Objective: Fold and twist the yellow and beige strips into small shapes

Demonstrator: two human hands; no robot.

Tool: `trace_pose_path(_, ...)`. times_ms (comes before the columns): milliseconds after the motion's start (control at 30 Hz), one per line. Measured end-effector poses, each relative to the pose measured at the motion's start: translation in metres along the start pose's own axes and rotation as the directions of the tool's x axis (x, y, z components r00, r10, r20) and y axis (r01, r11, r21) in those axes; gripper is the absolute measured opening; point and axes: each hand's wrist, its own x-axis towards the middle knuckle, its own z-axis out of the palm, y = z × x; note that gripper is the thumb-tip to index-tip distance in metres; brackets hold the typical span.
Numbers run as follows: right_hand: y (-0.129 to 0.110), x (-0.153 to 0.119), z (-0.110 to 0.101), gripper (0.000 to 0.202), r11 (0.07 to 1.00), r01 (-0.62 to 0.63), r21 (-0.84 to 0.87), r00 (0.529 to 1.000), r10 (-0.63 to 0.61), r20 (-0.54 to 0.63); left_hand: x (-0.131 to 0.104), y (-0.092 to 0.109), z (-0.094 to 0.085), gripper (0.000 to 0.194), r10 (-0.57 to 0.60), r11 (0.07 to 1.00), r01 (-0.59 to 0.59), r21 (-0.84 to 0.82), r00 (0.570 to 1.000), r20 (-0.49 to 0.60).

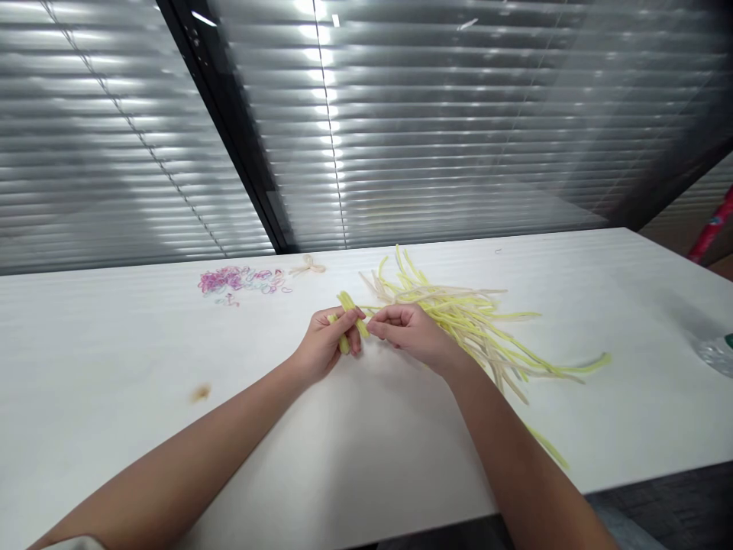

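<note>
Folded yellow pipe cleaners [347, 301] are in my left hand [329, 338], whose fingers are wrapped round them. Their short bent lengths stick out above and below the thumb. My right hand [409, 330] is closed in a pinch just right of the bundle, its fingertips almost at the bundle's lower end. What lies between those fingertips is too small to make out. Behind and to the right of my right hand spreads a loose pile of yellow and beige pipe cleaners [469, 315], partly hidden by that hand and forearm.
Small pink, purple and pale loops [229, 280] lie in a heap at the back left of the white table [114, 344]. Beside them is a beige bow-shaped piece [309, 266]. A clear plastic object [715, 355] stands at the right edge. Window blinds [429, 153] rise behind the table.
</note>
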Motion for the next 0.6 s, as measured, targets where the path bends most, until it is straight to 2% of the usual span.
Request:
trace_pose_path(100, -0.0021, -0.0006, 0.0011, 0.031, 0.999, -0.004, -0.037, 1.0, 0.005, 0.023, 0.0005, -0.0008, -0.0008, 0.034, 0.006, 1.0, -0.006, -0.001, 1.0, 0.008)
trace_pose_path(267, -0.005, -0.0016, 0.0008, 0.032, 0.997, 0.032, -0.069, 0.991, -0.023, 0.135, 0.0007, -0.001, -0.0013, 0.033, 0.015, 1.0, -0.015, 0.0, 1.0, 0.023)
trace_pose_path(600, -0.0087, -0.0023, 0.0047, 0.031, 0.997, 0.064, -0.054, 0.975, -0.051, 0.214, -0.0002, -0.0027, -0.0029, 0.031, 0.021, 0.999, -0.02, -0.032, 0.999, 0.05)
